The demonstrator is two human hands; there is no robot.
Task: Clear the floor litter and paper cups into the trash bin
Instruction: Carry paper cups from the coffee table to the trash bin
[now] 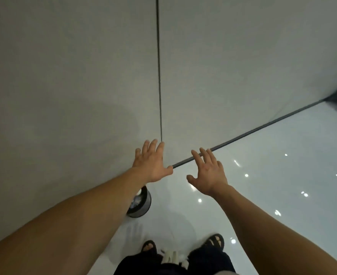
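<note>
Grey wall [64, 76] fills everything beyond my left grip [151, 163] and right grip [209, 175], and glossy white floor [282, 155] runs beneath them. The trash bin [145, 201] sits just below the left grip with something pale inside. Both grips are spread flat, holding nothing. No rubbish shows here, so I reckon I'm between pickups and need to scan around next.

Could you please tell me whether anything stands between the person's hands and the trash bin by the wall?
Nothing visible does. The trash bin stands on the floor by the wall, below the left forearm, which hides part of it from the camera. The left hand and right hand are open and hold nothing.
</note>
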